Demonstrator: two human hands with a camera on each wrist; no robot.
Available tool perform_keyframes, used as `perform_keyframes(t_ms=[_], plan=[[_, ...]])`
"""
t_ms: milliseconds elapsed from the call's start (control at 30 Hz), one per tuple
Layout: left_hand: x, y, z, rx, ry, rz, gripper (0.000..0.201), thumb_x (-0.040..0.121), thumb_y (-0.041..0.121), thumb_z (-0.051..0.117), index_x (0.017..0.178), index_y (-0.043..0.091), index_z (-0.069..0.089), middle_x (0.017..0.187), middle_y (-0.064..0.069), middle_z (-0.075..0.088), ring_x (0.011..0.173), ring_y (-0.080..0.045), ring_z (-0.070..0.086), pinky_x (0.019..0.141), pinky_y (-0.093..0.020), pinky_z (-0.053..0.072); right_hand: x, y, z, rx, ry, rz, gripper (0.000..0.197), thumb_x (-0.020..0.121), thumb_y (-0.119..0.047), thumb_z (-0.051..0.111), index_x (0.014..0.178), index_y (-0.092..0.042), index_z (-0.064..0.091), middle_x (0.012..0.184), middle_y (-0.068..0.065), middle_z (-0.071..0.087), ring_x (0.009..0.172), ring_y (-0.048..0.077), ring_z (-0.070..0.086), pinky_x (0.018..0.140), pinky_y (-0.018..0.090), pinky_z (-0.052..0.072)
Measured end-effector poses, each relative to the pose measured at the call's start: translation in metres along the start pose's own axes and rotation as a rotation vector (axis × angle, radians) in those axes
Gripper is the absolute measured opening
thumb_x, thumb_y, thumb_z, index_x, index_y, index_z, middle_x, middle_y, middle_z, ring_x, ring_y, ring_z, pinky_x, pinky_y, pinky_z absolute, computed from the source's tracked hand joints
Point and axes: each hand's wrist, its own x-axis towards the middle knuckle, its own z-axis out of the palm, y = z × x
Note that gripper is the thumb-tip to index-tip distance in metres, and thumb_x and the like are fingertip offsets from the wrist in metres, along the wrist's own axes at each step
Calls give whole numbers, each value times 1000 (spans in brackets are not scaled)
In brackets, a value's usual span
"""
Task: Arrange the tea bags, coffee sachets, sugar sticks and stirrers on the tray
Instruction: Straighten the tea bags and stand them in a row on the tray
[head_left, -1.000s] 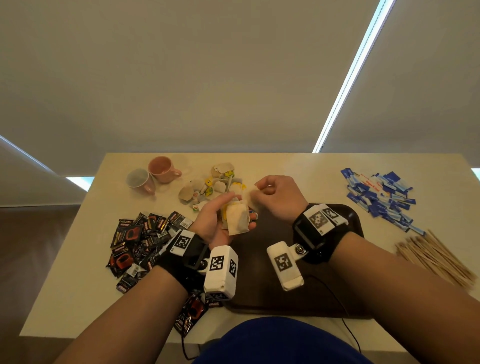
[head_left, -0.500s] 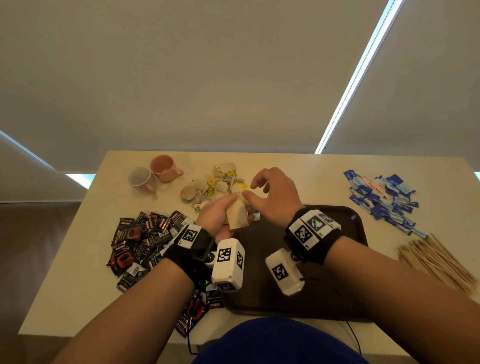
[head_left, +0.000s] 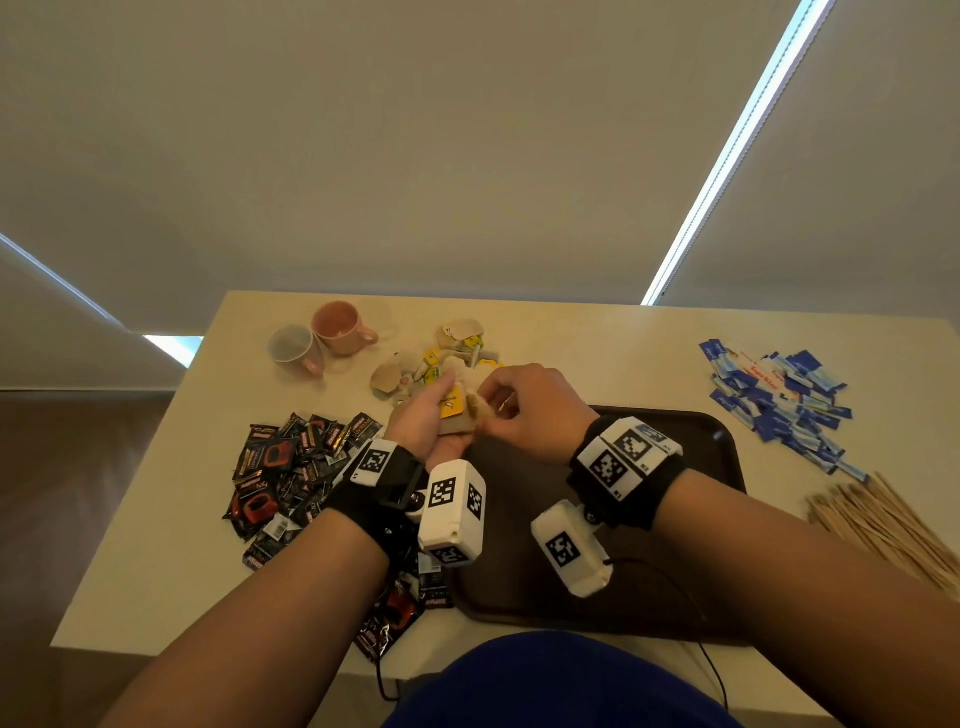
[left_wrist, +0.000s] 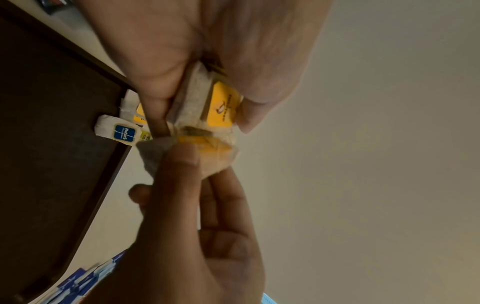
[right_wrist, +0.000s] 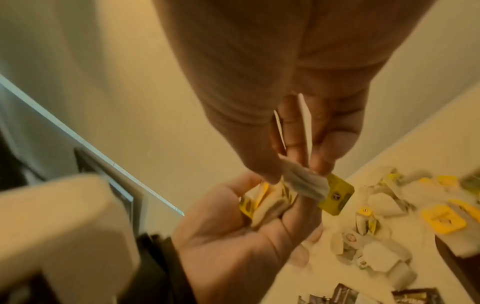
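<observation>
My left hand (head_left: 434, 415) (left_wrist: 207, 86) (right_wrist: 259, 214) holds a small stack of tea bags (head_left: 454, 413) (left_wrist: 197, 98) (right_wrist: 270, 203) with yellow tags, above the far left corner of the dark brown tray (head_left: 701, 441) (left_wrist: 52, 123). My right hand (head_left: 511, 410) (left_wrist: 187, 156) (right_wrist: 298, 164) pinches one more tea bag (right_wrist: 309, 185) (left_wrist: 161, 152) against that stack. More tea bags (head_left: 441, 358) (right_wrist: 389, 216) lie loose on the table behind the hands. Black coffee sachets (head_left: 291, 467) are heaped at the left, blue sugar sticks (head_left: 779, 395) at the right, wooden stirrers (head_left: 883, 525) near the right edge.
Two cups, a grey one (head_left: 293, 348) and a pink one (head_left: 340, 327), stand at the table's back left. A few coffee sachets (head_left: 395, 613) lie by the tray's near left corner. A black cable (head_left: 691, 597) runs across the tray toward me.
My right hand came left and down to meet the left hand and now pinches a tea bag against the stack; the stack in the left hand turned, showing a yellow tag.
</observation>
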Motion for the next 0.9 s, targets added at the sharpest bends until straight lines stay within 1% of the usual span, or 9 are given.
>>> perform_keyframes(t_ms=[133, 233, 367, 433, 533, 633, 700, 800, 900], plan=[[4, 1, -8, -9, 44, 17, 44, 98, 30, 58, 134, 5, 57, 128, -22, 65, 117, -37, 64, 94, -51, 55, 3, 10, -2, 217, 0, 102, 28, 82, -6, 69, 108, -16, 64, 82, -2, 65, 67, 14, 65, 68, 34, 59], [4, 0, -10, -18, 47, 30, 35, 100, 29, 56, 127, 7, 62, 117, -18, 71, 104, -33, 70, 82, -47, 59, 1, 11, 2, 415, -34, 189, 32, 83, 7, 65, 111, -8, 60, 74, 3, 63, 54, 13, 65, 53, 26, 57], [5, -3, -12, -6, 73, 14, 33, 102, 27, 54, 127, 7, 61, 120, -18, 69, 102, -33, 69, 79, -45, 59, 1, 12, 11, 548, -62, 245, 27, 90, 2, 64, 115, -4, 58, 81, 8, 64, 58, 16, 68, 54, 27, 59], [8, -4, -14, -18, 86, 21, 34, 101, 27, 55, 127, 6, 61, 119, -19, 70, 104, -34, 69, 79, -45, 60, 3, 15, 13, 550, -48, 240, 22, 91, -1, 64, 112, 0, 60, 80, 10, 65, 56, 15, 67, 53, 26, 59], [11, 1, -18, -68, 114, 50, 23, 102, 24, 54, 112, 4, 63, 96, -18, 72, 89, -30, 70, 78, -47, 60, 12, 22, 6, 524, 10, 251, 17, 91, -1, 65, 108, 2, 63, 80, 9, 65, 55, 10, 67, 50, 24, 57], [17, 8, -22, -97, 118, 41, 20, 102, 21, 54, 105, 3, 61, 94, -20, 66, 86, -29, 66, 83, -50, 58, 28, 33, -5, 439, 79, 261, 16, 89, 1, 64, 106, 2, 64, 81, 8, 62, 52, 6, 64, 46, 20, 53], [23, 14, -26, -94, 127, 38, 18, 102, 19, 54, 100, 2, 59, 89, -19, 64, 84, -29, 65, 84, -51, 57, 41, 41, -6, 322, 91, 248, 18, 87, 0, 66, 104, -4, 66, 82, 8, 64, 59, 14, 67, 50, 29, 59], [29, 23, -30, -92, 117, 18, 18, 103, 20, 53, 100, 3, 58, 92, -19, 62, 82, -27, 64, 78, -49, 57, 62, 57, 1, 187, 144, 294, 16, 85, -6, 66, 93, -19, 66, 79, 3, 66, 65, 23, 71, 62, 41, 62], [37, 29, -37, -100, 113, 12, 20, 102, 21, 54, 104, 2, 59, 109, -26, 61, 87, -29, 64, 76, -49, 60, 82, 67, 16, 90, 134, 336, 11, 87, -15, 63, 87, -25, 65, 82, 2, 68, 72, 20, 69, 69, 35, 60]])
